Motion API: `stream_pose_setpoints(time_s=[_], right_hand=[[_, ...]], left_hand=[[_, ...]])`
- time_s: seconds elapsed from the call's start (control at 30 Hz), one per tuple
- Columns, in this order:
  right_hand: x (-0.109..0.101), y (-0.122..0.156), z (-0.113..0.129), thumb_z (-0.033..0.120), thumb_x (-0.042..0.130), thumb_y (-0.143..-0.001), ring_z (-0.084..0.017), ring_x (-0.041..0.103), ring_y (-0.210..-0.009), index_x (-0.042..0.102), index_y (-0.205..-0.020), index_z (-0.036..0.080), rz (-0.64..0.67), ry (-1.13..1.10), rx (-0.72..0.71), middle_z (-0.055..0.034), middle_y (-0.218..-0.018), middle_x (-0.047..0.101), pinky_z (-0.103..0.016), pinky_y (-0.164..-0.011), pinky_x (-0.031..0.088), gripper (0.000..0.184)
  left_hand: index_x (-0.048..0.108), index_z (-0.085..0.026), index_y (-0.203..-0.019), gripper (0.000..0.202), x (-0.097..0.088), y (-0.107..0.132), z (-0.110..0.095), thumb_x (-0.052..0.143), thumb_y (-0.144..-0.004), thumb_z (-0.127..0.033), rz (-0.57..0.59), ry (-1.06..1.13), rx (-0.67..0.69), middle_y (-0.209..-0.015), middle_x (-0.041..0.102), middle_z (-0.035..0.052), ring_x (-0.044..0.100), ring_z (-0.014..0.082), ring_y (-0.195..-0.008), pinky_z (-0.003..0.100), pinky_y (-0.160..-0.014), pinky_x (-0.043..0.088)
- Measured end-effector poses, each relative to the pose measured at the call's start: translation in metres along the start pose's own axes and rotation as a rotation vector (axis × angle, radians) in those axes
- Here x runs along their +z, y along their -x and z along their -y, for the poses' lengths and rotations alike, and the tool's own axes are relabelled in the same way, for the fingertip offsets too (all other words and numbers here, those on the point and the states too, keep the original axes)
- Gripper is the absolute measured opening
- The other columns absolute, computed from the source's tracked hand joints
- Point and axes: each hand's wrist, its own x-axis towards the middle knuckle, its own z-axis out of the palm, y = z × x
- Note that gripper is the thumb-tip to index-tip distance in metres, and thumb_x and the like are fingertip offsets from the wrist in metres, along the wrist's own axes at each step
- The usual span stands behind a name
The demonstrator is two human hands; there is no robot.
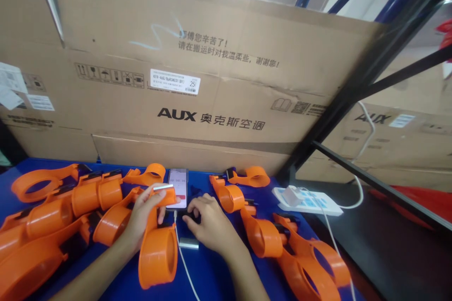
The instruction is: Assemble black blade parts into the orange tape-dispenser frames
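My left hand grips the narrow end of an orange plastic ring-shaped part that lies on the blue table; a small silver piece shows at the part's tip. My right hand rests beside it with fingers curled on a small black piece. A phone with a lit screen lies just behind both hands, a white cable running from it. A small silver block lies below my right hand.
Several more orange parts lie left and right of my hands. A white power strip sits at the table's right edge. Large cardboard boxes wall off the back; a black metal rack frame stands at right.
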Motion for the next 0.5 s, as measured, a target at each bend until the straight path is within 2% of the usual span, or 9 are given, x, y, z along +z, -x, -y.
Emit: stream_pose_setpoints(time_s=[0.13, 0.27, 0.4, 0.5], right_hand=[[0.0004, 0.0011, 0.0031, 0.023, 0.076, -0.087, -0.021, 0.059, -0.088, 0.067, -0.092, 0.021, 0.063, 0.008, -0.036, -0.0011, -0.084, 0.067, -0.032, -0.081, 0.041, 0.011], [0.0006, 0.0044, 0.0071, 0.021, 0.075, -0.087, -0.022, 0.060, -0.093, 0.069, -0.098, 0.023, 0.096, 0.026, -0.042, -0.0009, -0.088, 0.069, -0.035, -0.089, 0.040, 0.014], [0.0009, 0.0058, 0.0079, 0.015, 0.075, -0.084, -0.023, 0.060, -0.099, 0.070, -0.097, 0.024, 0.097, 0.052, -0.053, -0.0012, -0.094, 0.071, -0.038, -0.099, 0.037, 0.017], [0.0014, 0.0033, 0.0076, 0.015, 0.068, -0.090, -0.024, 0.059, -0.100, 0.070, -0.099, 0.023, 0.046, 0.080, -0.058, -0.0045, -0.099, 0.072, -0.038, -0.095, 0.040, 0.012]], left_hand=[[0.071, -0.015, -0.108, 0.039, -0.0029, -0.0033, -0.0021, 0.077, -0.084, -0.044, -0.005, -0.002, 0.000, -0.054, 0.069, 0.0021, 0.047, 0.0107, -0.038, 0.024, -0.050, 0.037], [0.071, -0.015, -0.106, 0.038, -0.0024, -0.0041, -0.0029, 0.077, -0.084, -0.045, -0.004, -0.002, 0.009, -0.047, 0.064, -0.0009, 0.047, 0.0113, -0.037, 0.024, -0.049, 0.037], [0.071, -0.015, -0.106, 0.036, -0.0011, -0.0045, -0.0044, 0.075, -0.086, -0.045, 0.010, -0.030, 0.024, -0.046, 0.061, -0.0025, 0.049, 0.0115, -0.038, 0.024, -0.050, 0.040], [0.071, -0.016, -0.106, 0.034, 0.0011, -0.0023, -0.0031, 0.072, -0.088, -0.045, 0.041, -0.067, 0.010, -0.047, 0.059, -0.0039, 0.047, 0.0110, -0.038, 0.023, -0.045, 0.037]])
